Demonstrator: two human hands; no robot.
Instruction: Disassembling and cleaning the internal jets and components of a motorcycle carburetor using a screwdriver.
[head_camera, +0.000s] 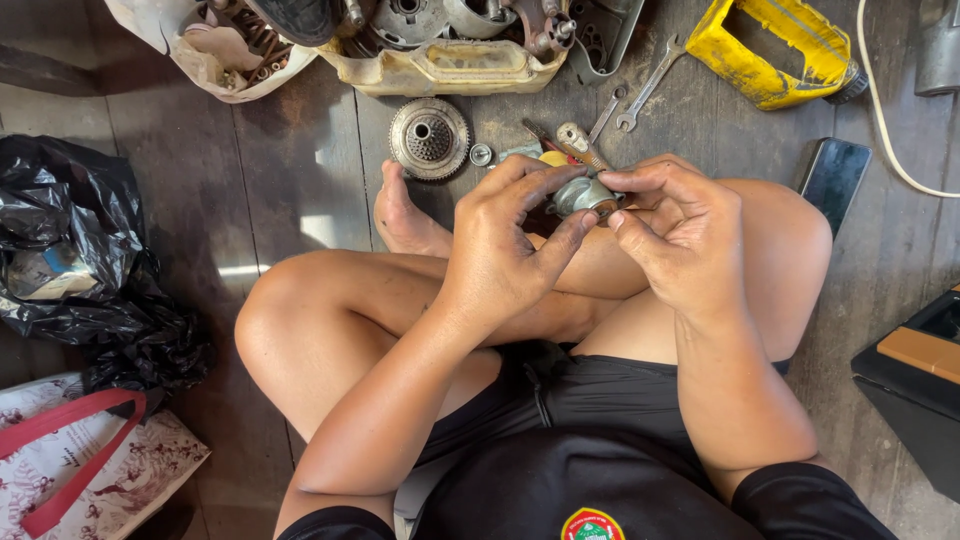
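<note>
I sit cross-legged on a dark wooden floor. My left hand (510, 240) and my right hand (675, 225) meet above my knees, both gripping a small round grey metal part (583, 195). Fingertips of each hand pinch its rim; its underside is hidden by my fingers. Just beyond it on the floor lie a screwdriver with a wooden handle (580, 143) and a yellow object partly hidden behind my hands.
A round toothed metal disc (430, 138) and a small ring lie near my foot. Wrenches (645, 92), a yellow plastic tub of engine parts (440, 65), a yellow tool (775, 50), a phone (832, 172), a black plastic bag (70, 250) and a red-handled bag surround me.
</note>
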